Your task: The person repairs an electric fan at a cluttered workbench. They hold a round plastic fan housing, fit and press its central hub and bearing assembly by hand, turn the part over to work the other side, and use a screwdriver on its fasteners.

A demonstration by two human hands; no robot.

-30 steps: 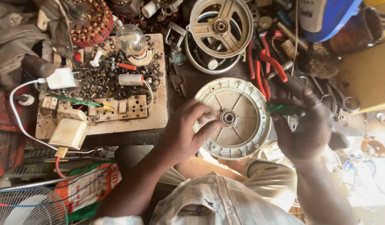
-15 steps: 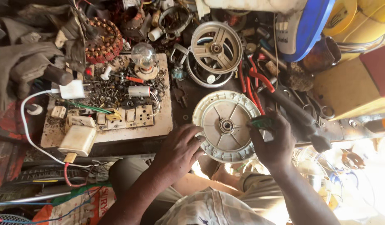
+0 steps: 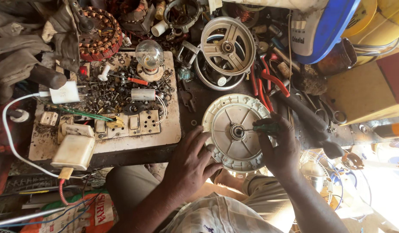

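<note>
A round white motor cover (image 3: 234,129) with a metal hub at its centre lies on the dark workbench in front of me. My left hand (image 3: 191,162) rests on its lower left rim, fingers spread and gripping the edge. My right hand (image 3: 282,149) is closed on a green-handled screwdriver (image 3: 265,127) whose thin shaft points left to the hub. Both forearms come up from the bottom of the head view, above my knees and light shirt.
A white switch board (image 3: 134,129) strewn with screws, a bulb (image 3: 149,55) and sockets sits left. Behind the cover lie a grey spoked housing (image 3: 227,46), a copper-wound stator (image 3: 100,36) and red-handled pliers (image 3: 273,80). Blue and yellow containers stand at the far right.
The view has shifted closer and slightly down. My right hand has brought the green screwdriver's tip from the cover's right edge in to the hub; my left hand stays on the left rim.
</note>
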